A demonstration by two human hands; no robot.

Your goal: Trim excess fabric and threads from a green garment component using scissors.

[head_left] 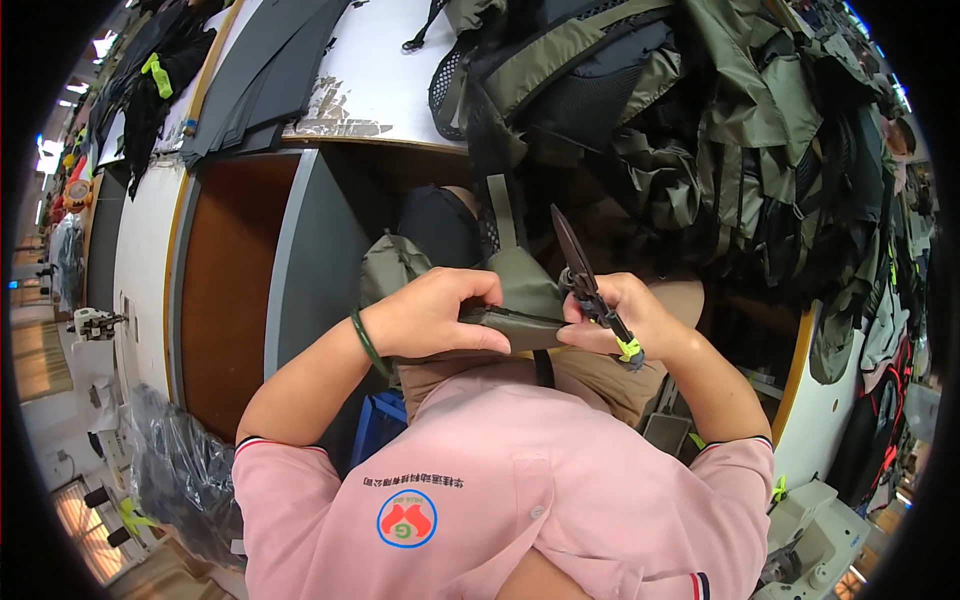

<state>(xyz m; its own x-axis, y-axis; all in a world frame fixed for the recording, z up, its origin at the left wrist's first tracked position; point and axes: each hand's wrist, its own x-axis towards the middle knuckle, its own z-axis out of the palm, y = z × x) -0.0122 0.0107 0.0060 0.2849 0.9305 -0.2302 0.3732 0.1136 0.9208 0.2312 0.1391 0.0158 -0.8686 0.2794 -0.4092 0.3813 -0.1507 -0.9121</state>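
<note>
Fingers of the left hand (pixel 430 312), slightly parted, hold cloth (pixel 527 328) by its left end; the right hand (pixel 645 318), gripping scissors (pixel 574 248), pinches its right.

From my remote seat I am seeing the fabric piece (pixel 530 328) spanning the gap between the left hand (pixel 435 315) and the right hand (pixel 625 315), just ahead of the wearer's torso (pixel 500 470). Scissors (pixel 572 245) are sitting in the right hand, pointing away from the torso. Beyond, backpacks (pixel 640 110) are lying on the bench (pixel 365 85) and hanging over its front edge; sheets (pixel 265 70) are resting on it farther left. Beneath those, a compartment (pixel 230 290) is opening. A plastic bag (pixel 185 465) is occupying the lower left, a sewing machine (pixel 815 540) the lower right.
</note>
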